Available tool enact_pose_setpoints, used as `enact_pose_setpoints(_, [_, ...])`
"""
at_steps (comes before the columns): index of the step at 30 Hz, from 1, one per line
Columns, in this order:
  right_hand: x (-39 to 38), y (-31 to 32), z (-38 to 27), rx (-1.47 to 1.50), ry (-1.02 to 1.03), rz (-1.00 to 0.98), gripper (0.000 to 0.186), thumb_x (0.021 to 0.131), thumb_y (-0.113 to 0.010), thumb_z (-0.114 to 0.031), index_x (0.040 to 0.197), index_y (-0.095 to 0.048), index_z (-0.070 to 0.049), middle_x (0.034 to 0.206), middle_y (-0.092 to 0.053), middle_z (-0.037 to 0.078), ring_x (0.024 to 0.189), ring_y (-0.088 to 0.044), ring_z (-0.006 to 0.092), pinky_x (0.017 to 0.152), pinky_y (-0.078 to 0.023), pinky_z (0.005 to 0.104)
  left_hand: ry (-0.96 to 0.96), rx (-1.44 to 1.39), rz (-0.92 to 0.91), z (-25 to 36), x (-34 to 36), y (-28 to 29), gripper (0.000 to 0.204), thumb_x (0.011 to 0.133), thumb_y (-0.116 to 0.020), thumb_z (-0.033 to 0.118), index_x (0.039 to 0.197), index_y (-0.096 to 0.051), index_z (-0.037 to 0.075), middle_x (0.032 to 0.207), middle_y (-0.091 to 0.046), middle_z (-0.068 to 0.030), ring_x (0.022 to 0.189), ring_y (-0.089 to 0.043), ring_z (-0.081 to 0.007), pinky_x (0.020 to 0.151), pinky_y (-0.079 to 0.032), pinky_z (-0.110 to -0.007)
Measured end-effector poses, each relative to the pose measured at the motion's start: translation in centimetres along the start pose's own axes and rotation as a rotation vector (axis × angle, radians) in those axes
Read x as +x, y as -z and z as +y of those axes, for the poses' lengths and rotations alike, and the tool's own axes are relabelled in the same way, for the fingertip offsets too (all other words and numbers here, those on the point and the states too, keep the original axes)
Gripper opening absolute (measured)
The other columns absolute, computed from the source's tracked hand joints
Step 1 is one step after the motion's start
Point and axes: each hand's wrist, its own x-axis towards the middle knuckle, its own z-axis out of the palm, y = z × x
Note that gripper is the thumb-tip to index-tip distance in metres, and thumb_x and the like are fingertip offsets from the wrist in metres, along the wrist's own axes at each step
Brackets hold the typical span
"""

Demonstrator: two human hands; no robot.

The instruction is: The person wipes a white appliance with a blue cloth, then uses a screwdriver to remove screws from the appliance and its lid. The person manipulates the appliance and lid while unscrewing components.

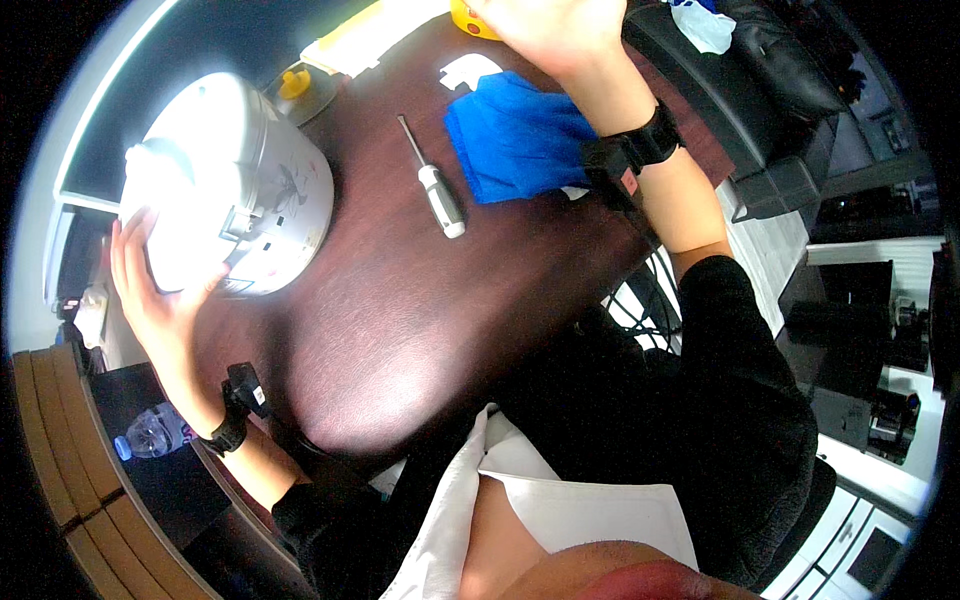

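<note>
At the left of the table stands a white rice cooker (285,165) with a floral print on its side. My left hand (165,290) lies against its near left side, fingers spread and thumb apart, not wrapped round it. My right hand (565,35) reaches to the top edge, beside a yellow object (472,20) with red spots. The picture's edge cuts off its fingers, so their pose and any hold are hidden. Below that hand a folded blue cloth (515,140) rests on the table. Left of the cloth lies a screwdriver (435,190) with a white and grey handle.
The dark brown table (400,330) has a rounded near corner. A yellow-knobbed lid (297,88) is behind the cooker, and a white piece (470,70) lies behind the cloth. A black leather chair (740,90) stands far right. A plastic bottle (152,435) is at lower left.
</note>
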Motion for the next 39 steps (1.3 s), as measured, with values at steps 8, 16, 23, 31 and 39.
enact_pose_setpoints(8, [1.6,1.1,0.9,0.103,-0.002,-0.059,0.051,0.094,-0.039,-0.044,0.094,-0.054,0.005,0.105,-0.055,0.021,0.111,-0.051,0.0372,0.101,-0.041,0.0501,-0.004,-0.017,-0.007,-0.3,-0.1,-0.7,0.085,0.059,-0.087,0.039,0.131,-0.055,0.008,0.136,-0.053,-0.0127,0.137,-0.038,-0.0359,0.115,-0.027,-0.052])
enact_pose_setpoints(16, [3.6,2.5,-0.2,0.090,0.091,0.008,0.050,0.094,-0.039,-0.044,0.087,-0.053,0.003,0.098,-0.055,0.019,0.102,-0.052,0.0342,0.094,-0.043,0.0477,-0.001,0.004,-0.020,-0.6,-0.4,-0.5,0.089,0.057,-0.087,0.045,0.132,-0.055,0.007,0.138,-0.052,-0.0134,0.139,-0.035,-0.0364,0.115,-0.027,-0.053])
enact_pose_setpoints(23, [4.1,2.4,-0.6,0.098,0.128,0.097,0.048,0.093,-0.039,-0.043,0.083,-0.054,0.001,0.091,-0.058,0.017,0.095,-0.054,0.0332,0.090,-0.043,0.0456,0.013,0.010,-0.057,-0.4,-0.3,-0.3,0.091,0.060,-0.083,0.052,0.134,-0.054,0.007,0.142,-0.049,-0.0142,0.143,-0.030,-0.0351,0.117,-0.024,-0.053])
enact_pose_setpoints(31, [4.1,2.8,-1.3,0.091,0.162,0.019,0.046,0.093,-0.039,-0.043,0.084,-0.053,0.000,0.090,-0.056,0.016,0.093,-0.053,0.0321,0.086,-0.044,0.0455,0.154,-0.577,0.384,0.5,0.3,0.0,0.081,0.089,-0.047,0.065,0.142,-0.044,0.003,0.143,-0.045,-0.0252,0.137,-0.038,-0.0413,0.117,-0.021,-0.055])
enact_pose_setpoints(39, [3.2,1.4,-1.3,0.005,0.136,-0.018,0.037,0.092,-0.043,-0.036,0.084,-0.052,0.000,0.083,-0.055,0.015,0.086,-0.054,0.0313,0.081,-0.044,0.0437,0.255,-1.701,0.672,13.8,9.2,0.0,0.113,0.058,-0.074,0.048,0.143,-0.027,-0.010,0.154,-0.019,-0.0291,0.143,-0.006,-0.0535,0.113,0.003,-0.074])
